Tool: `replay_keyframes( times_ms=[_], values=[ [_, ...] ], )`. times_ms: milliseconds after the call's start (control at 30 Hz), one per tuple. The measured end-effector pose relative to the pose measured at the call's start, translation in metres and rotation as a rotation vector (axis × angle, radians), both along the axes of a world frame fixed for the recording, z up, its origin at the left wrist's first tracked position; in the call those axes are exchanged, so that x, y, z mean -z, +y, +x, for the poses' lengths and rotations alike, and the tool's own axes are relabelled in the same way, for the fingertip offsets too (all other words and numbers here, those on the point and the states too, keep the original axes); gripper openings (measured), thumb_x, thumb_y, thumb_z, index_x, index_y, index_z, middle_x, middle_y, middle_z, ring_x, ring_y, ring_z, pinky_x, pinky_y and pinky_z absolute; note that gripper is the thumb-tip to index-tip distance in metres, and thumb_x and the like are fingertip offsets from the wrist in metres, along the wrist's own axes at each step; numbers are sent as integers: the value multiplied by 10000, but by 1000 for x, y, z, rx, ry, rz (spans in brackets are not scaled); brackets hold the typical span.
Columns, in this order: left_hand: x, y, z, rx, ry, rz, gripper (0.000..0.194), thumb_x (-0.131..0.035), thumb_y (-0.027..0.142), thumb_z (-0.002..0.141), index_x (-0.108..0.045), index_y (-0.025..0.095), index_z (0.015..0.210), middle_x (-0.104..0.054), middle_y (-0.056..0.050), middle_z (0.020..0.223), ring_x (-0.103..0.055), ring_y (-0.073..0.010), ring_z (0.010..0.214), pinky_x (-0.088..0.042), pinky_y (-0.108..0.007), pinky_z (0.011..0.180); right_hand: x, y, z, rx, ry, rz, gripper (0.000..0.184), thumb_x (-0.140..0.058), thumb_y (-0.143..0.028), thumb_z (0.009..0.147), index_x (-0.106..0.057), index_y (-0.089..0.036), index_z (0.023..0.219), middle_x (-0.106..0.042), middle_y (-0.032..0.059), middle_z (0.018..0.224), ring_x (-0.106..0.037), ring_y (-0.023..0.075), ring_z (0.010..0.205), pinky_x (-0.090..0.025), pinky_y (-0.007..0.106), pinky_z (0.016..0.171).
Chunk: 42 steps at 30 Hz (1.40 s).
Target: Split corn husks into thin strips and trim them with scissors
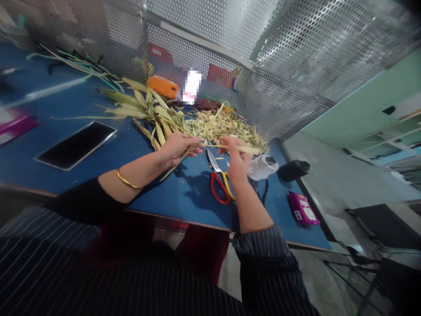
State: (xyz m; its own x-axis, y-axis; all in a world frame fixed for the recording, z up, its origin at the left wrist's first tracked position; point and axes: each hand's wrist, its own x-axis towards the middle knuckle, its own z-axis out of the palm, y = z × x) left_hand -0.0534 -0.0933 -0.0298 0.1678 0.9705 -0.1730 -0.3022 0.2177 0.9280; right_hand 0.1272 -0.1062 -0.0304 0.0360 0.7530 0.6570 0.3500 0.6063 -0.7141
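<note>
My left hand (pixel 180 148) pinches a narrow strip of dried husk (pixel 248 149) between thumb and fingers, and a thin tail of leaf hangs below the palm. The same strip runs across to my right hand (pixel 237 157), whose fingers are closed on it; its wider pale end sticks out to the right. Under my right hand lies a pair of scissors (pixel 219 188) with one red and one yellow handle, blades apart. Just beyond my hands are a bundle of long dried husks (pixel 154 115) and a heap of husk scraps (pixel 226 127).
Left on the blue table (pixel 184 193) lies a phone (pixel 77 145), near a purple packet (pixel 16 125). On the right are a clear plastic-wrapped roll (pixel 263 166), a black roll (pixel 294 170) and another purple packet (pixel 302 208). Behind rises a perforated metal screen (pixel 204 39).
</note>
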Motion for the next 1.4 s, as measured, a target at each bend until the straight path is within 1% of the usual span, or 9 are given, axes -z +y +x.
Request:
replay_keyframes(
  times_ms=[100,200,367,600,767,933,1033,1167,1400],
  values=[
    [-2,-2,0,3,95,45,168,-679,237,807,-683,74,767,-727,-145,828,-667,-120,580,-461,-203,485,-11,4,14,348,190,172,325,-429,-458,936,-640,-239,1052,-581,15,831,-587,152,756,-471,341,755],
    [-3,-8,4,-7,239,131,181,-676,240,798,-687,71,733,-708,-136,711,-679,-157,568,-476,-223,481,-17,-2,17,456,-27,276,292,-531,-453,894,-652,-254,1071,-585,54,962,-559,216,995,-412,428,929],
    [7,-17,12,117,403,275,157,-647,208,763,-668,118,636,-649,-71,518,-662,-186,491,-477,-231,445,-6,-12,-4,190,-534,183,212,-641,-401,840,-721,-245,959,-630,53,866,-579,209,867,-398,413,894],
    [24,-23,18,331,610,418,268,-576,341,820,-684,138,682,-651,-73,531,-636,-178,451,-468,-230,415,2,-13,-19,-161,-277,-171,94,-638,-290,815,-662,-203,787,-541,-29,659,-488,117,614,-424,265,619],
    [6,-23,16,259,331,73,227,-635,303,812,-674,117,688,-707,-101,713,-674,-171,539,-483,-234,469,-4,-20,-17,-66,-155,-46,139,-571,-325,874,-613,-210,808,-597,-7,690,-541,133,620,-446,292,628],
    [-9,-10,4,155,25,-152,177,-600,174,821,-674,122,669,-683,-44,655,-578,-78,494,-383,-168,434,-1,-20,-12,-76,-695,346,126,-532,-264,901,-645,-233,855,-697,45,832,-617,180,783,-425,363,782],
    [-9,-2,-2,127,-83,-187,210,-560,173,861,-694,134,705,-696,-46,675,-574,-71,537,-352,-153,423,3,-18,-13,-131,-948,446,185,-462,-227,925,-642,-214,885,-687,73,869,-610,188,817,-410,350,754],
    [-6,2,-4,101,-250,-219,216,-534,148,897,-690,135,748,-720,-52,733,-635,-91,657,-471,-145,555,6,-14,-16,-111,-1118,461,247,-394,-218,947,-624,-179,865,-646,86,833,-572,201,821,-391,346,761],
    [0,5,-4,54,-319,-188,156,-518,93,880,-648,83,795,-712,-90,734,-668,-116,657,-554,-200,666,1,-20,-16,-113,-1138,432,305,-460,-406,929,-620,-165,1025,-635,89,872,-557,225,839,-374,381,802]
  ],
)
